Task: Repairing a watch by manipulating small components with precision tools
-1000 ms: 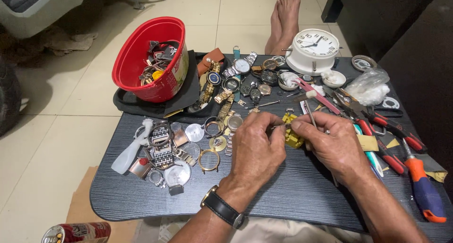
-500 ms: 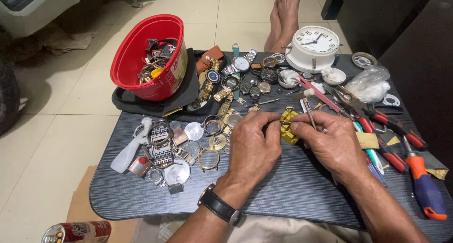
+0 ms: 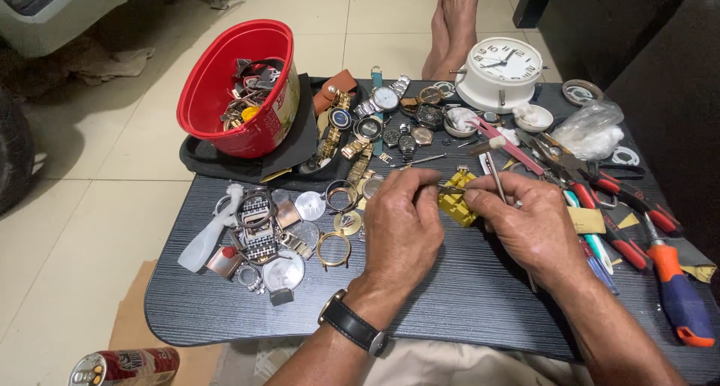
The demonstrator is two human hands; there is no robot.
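While both hands, left hand (image 3: 401, 225) and right hand (image 3: 525, 225), pinch it, yellow block holder (image 3: 456, 198) sits mid-table; red tub (image 3: 236, 86) at ten o'clock, white clock (image 3: 501, 71) at one.

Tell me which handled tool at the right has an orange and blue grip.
The screwdriver at the table's right edge; the pliers beside it have red handles.

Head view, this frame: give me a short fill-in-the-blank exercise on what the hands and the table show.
1. Both hands meet over a small ____ block on the dark table.
2. The left hand wears a wristwatch with a ____ strap.
3. The red bucket stands at the table's far ____ corner.
4. The white clock stands beyond the ____ hand.

Missing words: yellow; black; left; right
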